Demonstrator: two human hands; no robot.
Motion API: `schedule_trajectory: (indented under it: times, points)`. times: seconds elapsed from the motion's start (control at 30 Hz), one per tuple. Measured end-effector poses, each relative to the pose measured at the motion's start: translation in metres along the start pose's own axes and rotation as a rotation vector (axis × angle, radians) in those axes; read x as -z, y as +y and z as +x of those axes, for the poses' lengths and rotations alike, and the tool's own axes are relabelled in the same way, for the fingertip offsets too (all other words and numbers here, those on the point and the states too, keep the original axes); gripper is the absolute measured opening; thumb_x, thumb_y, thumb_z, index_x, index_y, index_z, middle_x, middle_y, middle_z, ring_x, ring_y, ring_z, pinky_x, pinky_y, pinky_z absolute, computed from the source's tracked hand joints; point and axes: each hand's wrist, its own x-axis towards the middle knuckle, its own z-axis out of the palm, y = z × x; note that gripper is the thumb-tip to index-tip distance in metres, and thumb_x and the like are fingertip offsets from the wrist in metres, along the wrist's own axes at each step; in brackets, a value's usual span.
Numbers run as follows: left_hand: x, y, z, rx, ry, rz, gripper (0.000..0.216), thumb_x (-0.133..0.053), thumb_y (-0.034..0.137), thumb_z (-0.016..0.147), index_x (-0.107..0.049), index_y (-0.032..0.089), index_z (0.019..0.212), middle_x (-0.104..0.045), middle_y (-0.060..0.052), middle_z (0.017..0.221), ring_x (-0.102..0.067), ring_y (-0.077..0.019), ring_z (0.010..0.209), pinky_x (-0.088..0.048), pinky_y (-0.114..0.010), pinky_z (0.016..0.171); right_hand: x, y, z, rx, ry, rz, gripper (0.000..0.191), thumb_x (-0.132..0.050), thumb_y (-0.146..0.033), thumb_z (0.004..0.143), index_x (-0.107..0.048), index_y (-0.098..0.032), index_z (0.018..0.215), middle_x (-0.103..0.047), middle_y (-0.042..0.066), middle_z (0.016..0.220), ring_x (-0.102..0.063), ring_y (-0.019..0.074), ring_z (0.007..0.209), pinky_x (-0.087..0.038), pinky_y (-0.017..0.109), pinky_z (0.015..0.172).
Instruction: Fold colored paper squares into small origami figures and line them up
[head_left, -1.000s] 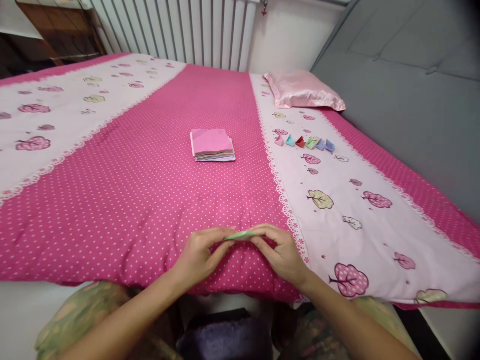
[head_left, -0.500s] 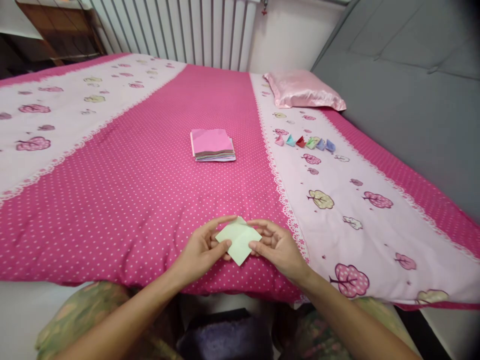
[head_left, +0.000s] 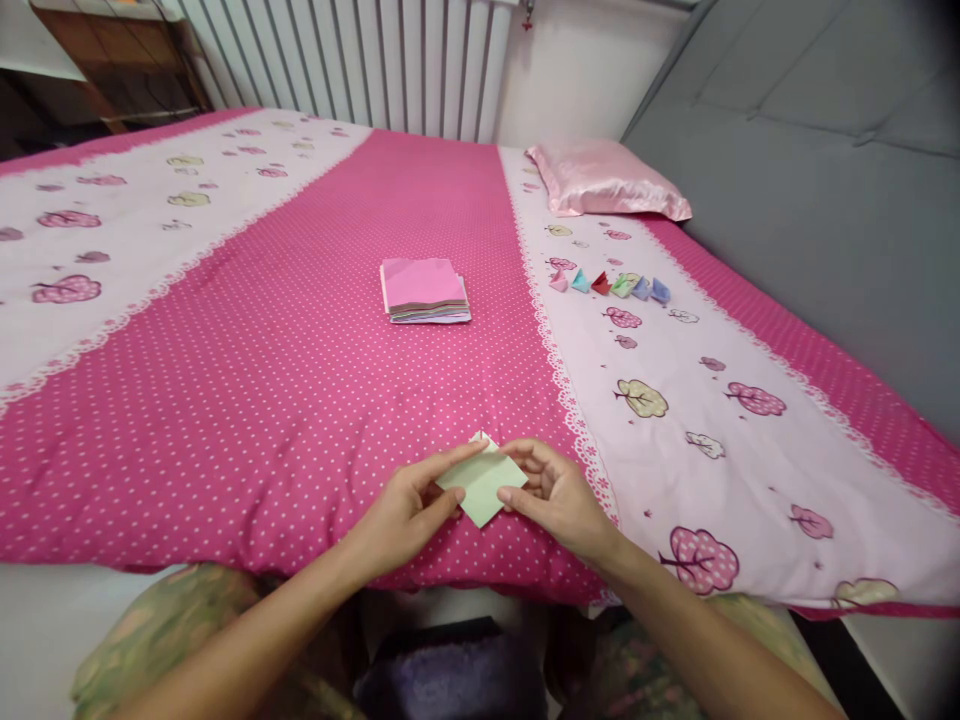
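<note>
A small pale green folded paper (head_left: 482,485) rests diamond-wise on the near edge of the pink dotted bedspread (head_left: 300,340). My left hand (head_left: 405,510) pinches its left corner between thumb and fingers. My right hand (head_left: 555,495) pinches its right corner the same way. Farther up the bed lies a stack of coloured paper squares (head_left: 424,290) with a pink sheet on top. A row of several small folded paper figures (head_left: 611,285) stands on the white strip to the right.
A pink satin pillow (head_left: 604,180) lies at the far right by the grey padded headboard (head_left: 810,170). A white radiator (head_left: 375,60) runs along the far wall. My knees in green patterned cloth (head_left: 165,625) are below the bed edge.
One second ago the green paper was held edge-on between both hands. It has since been turned flat, face up, and now sits a little lower and smaller between my fingers.
</note>
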Motion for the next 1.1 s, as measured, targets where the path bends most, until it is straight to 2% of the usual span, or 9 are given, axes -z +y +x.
schedule_trajectory:
  times: [0.13,0.3,0.47,0.57,0.67,0.8,0.93,1.03,1.1]
  points:
    - [0.001,-0.003,0.001,-0.02,0.033,-0.024,0.032,-0.054,0.021,0.082,-0.06,0.02,0.113,-0.067,-0.007,0.099,-0.06,-0.0152,0.077,-0.047,-0.026,0.067,0.002,0.002,0.0,0.017,0.034,-0.127,0.018,-0.065,-0.021,0.073,-0.059,-0.02,0.09,-0.067,0.0,0.079,-0.064,0.014,0.07,-0.051,0.024,0.061]
    - [-0.001,0.002,0.003,0.088,0.06,-0.103,0.023,-0.059,0.022,0.074,-0.068,0.014,0.094,-0.067,-0.003,0.071,-0.054,-0.0104,0.055,-0.042,-0.022,0.054,0.003,0.001,0.001,0.038,0.055,-0.187,0.012,-0.062,-0.021,0.074,-0.067,-0.019,0.086,-0.067,0.0,0.07,-0.061,0.013,0.061,-0.049,0.024,0.057]
    - [-0.002,0.009,0.004,0.174,0.088,-0.205,0.015,-0.058,0.018,0.065,-0.069,0.013,0.073,-0.06,0.001,0.053,-0.051,-0.0089,0.05,-0.038,-0.02,0.052,0.002,0.0,0.001,0.026,0.028,-0.126,0.015,-0.058,-0.018,0.072,-0.071,-0.017,0.079,-0.068,0.001,0.064,-0.063,0.0124,0.058,-0.05,0.023,0.055]
    - [-0.001,0.011,0.003,0.206,0.116,-0.134,0.015,-0.056,0.018,0.062,-0.067,0.012,0.07,-0.056,0.002,0.049,-0.044,-0.007,0.045,-0.031,-0.018,0.046,0.003,-0.001,0.001,0.044,0.035,-0.145,0.017,-0.055,-0.015,0.07,-0.071,-0.017,0.073,-0.069,0.002,0.066,-0.063,0.0123,0.059,-0.05,0.022,0.056]
    - [-0.001,0.011,0.0,0.219,0.095,-0.054,0.018,-0.055,0.017,0.062,-0.067,0.011,0.074,-0.046,0.006,0.044,-0.032,-0.0049,0.04,-0.022,-0.018,0.042,0.004,-0.006,-0.001,0.056,0.017,-0.162,0.017,-0.053,-0.014,0.069,-0.07,-0.017,0.072,-0.066,0.001,0.061,-0.062,0.0128,0.058,-0.049,0.023,0.056]
    - [-0.006,0.008,-0.002,0.175,0.07,0.032,0.013,-0.059,0.023,0.067,-0.062,0.012,0.072,-0.043,0.006,0.046,-0.03,-0.0051,0.041,-0.021,-0.018,0.041,0.001,-0.008,-0.004,0.093,0.049,-0.286,0.009,-0.059,-0.02,0.071,-0.064,-0.016,0.065,-0.062,0.001,0.057,-0.054,0.0113,0.052,-0.042,0.022,0.048]
    - [-0.01,-0.001,-0.003,0.085,0.137,0.143,0.024,-0.064,0.03,0.07,-0.048,0.016,0.06,-0.04,0.007,0.048,-0.034,-0.0055,0.043,-0.025,-0.018,0.042,-0.005,-0.002,-0.005,0.1,0.162,-0.38,0.022,-0.071,-0.027,0.065,-0.052,-0.018,0.059,-0.049,-0.005,0.05,-0.042,0.0075,0.044,-0.033,0.019,0.042]
    - [-0.012,-0.008,-0.004,-0.016,0.193,0.243,0.028,-0.063,0.027,0.072,-0.042,0.017,0.057,-0.04,0.007,0.051,-0.036,-0.0055,0.046,-0.028,-0.018,0.045,-0.009,0.003,-0.006,0.104,0.175,-0.339,0.024,-0.071,-0.027,0.066,-0.049,-0.019,0.066,-0.048,-0.007,0.052,-0.042,0.0071,0.045,-0.031,0.018,0.042]
    - [-0.013,-0.011,-0.004,-0.048,0.206,0.231,0.022,-0.062,0.024,0.074,-0.044,0.017,0.063,-0.044,0.006,0.055,-0.04,-0.0059,0.048,-0.031,-0.018,0.046,-0.01,0.004,-0.007,0.079,0.162,-0.271,0.023,-0.071,-0.027,0.068,-0.049,-0.02,0.073,-0.052,-0.007,0.055,-0.046,0.0077,0.046,-0.033,0.018,0.043]
